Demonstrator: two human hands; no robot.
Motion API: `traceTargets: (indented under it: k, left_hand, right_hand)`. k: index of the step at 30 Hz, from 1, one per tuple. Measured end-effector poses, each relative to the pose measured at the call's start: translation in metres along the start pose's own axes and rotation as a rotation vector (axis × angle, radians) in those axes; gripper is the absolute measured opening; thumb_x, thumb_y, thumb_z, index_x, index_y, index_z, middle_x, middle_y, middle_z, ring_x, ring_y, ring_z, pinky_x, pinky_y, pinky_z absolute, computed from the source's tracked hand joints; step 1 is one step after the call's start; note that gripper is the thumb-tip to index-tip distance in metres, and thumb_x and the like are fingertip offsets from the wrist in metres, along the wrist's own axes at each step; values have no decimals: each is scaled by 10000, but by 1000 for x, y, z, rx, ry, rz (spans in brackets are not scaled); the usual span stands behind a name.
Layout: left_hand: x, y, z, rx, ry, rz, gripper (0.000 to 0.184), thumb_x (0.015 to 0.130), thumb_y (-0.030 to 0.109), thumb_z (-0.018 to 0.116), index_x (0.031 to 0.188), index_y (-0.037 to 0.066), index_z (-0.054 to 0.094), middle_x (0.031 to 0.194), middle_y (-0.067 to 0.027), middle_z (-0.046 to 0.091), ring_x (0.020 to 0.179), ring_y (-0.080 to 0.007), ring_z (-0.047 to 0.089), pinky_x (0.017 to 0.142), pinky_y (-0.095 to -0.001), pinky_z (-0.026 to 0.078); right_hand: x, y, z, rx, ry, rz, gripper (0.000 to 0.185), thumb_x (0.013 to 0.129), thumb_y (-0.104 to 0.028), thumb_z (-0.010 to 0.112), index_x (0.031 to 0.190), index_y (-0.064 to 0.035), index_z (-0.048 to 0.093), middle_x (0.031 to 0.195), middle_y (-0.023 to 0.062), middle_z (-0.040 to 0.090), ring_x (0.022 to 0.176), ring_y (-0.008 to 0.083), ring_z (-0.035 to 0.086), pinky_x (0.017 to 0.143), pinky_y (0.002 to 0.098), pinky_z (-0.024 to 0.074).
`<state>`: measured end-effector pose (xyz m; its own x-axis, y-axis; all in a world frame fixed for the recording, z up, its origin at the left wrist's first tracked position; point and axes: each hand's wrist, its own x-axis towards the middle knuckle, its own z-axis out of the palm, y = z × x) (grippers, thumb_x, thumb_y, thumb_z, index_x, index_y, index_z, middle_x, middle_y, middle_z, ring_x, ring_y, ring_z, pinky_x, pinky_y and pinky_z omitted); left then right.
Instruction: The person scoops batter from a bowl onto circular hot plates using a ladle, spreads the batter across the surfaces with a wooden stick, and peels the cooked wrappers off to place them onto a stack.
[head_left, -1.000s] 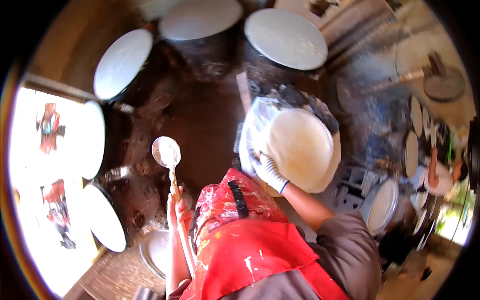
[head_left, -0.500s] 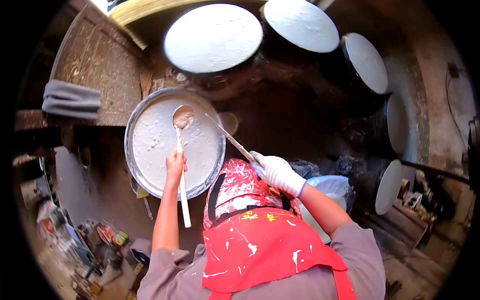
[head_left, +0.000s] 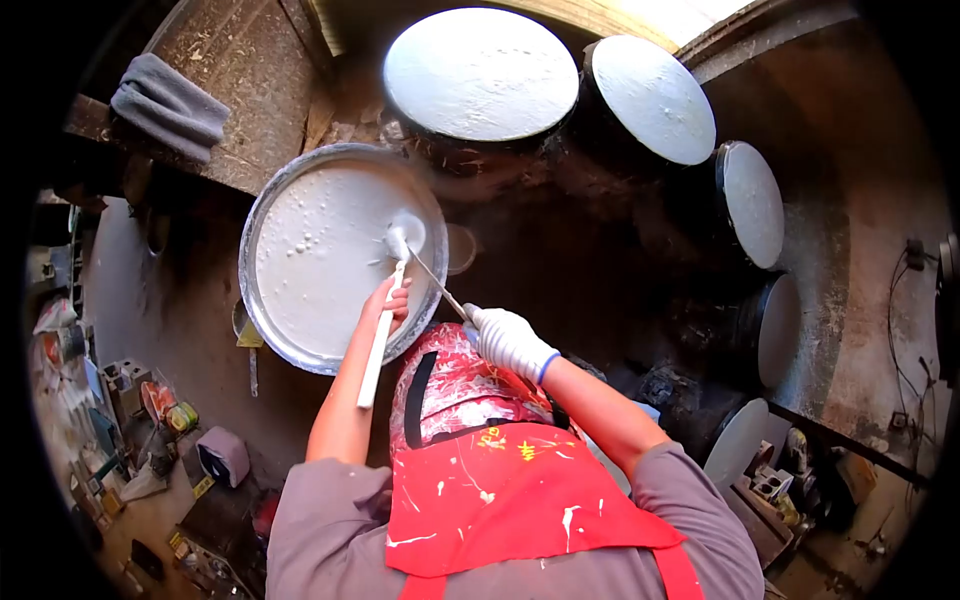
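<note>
My bare left hand [head_left: 393,305] is closed round the white handle of a ladle [head_left: 375,362]. The ladle's bowl, coated in white, is over the right part of a large round tub [head_left: 246,262] of thick white liquid [head_left: 320,255]. In a striped white glove, my right hand [head_left: 508,343] grips a thin stick [head_left: 440,286], whose far end meets the ladle near its bowl. Whether that tip touches the bowl or only overlaps it, I cannot tell. Small lumps or bubbles dot the liquid's left side.
Several dark round vessels with white tops, including a large one [head_left: 480,75], curve round the back and right. A grey cloth [head_left: 170,108] lies on a wooden ledge at upper left. Assorted clutter [head_left: 150,420] fills the lower left. My red apron [head_left: 520,500] has white splashes.
My left hand has moved the ladle right across the tub, and its bowl no longer shows the pinkish contents. The stick's tip now meets the ladle. The whole view has turned somewhat.
</note>
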<state>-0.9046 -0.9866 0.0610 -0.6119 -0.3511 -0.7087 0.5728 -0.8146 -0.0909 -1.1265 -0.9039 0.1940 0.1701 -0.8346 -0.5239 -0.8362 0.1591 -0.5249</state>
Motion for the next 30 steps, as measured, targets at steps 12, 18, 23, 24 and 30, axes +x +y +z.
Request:
traceTargets:
  k: [12,18,23,24,30]
  left_hand:
    - [-233,-71,226,499,-317,956,399,957,256,280,1219,-44,313,537,15,332,281,-20,294,234,-145,262]
    - [-126,-28,114,539,301,687,345,908,291,423,1140,35,426,562,5,383,320,-49,300,303,-192,248]
    - [-128,-34,82,441,256,590,307,910,284,408,1103,50,456,567,0,382,321,-62,288,306,-203,236]
    - [-137,-43,79,435,260,588,307,910,284,408,1103,50,456,567,0,382,321,-62,288,306,-203,236]
    - [-99,-41,41,354,419,547,262,888,290,455,1022,65,474,573,-4,391,341,-62,290,321,-203,237]
  right_hand:
    - [-136,-10,-86,503,300,-524,517,779,-92,587,1260,-38,407,880,162,596,775,276,610,676,279,474]
    - [-129,-8,-76,538,221,-420,519,786,-78,568,1273,-44,392,863,148,594,755,259,605,666,282,467]
    - [-118,-12,-88,528,158,-325,507,808,-83,530,1290,-71,376,809,130,588,682,220,596,643,265,457]
    - [-119,-12,-93,532,149,-322,508,809,-78,526,1293,-69,372,809,124,589,690,200,600,650,259,455]
    - [-105,17,-56,774,213,-290,476,847,-72,489,1303,-61,356,1034,102,553,916,168,550,794,232,424]
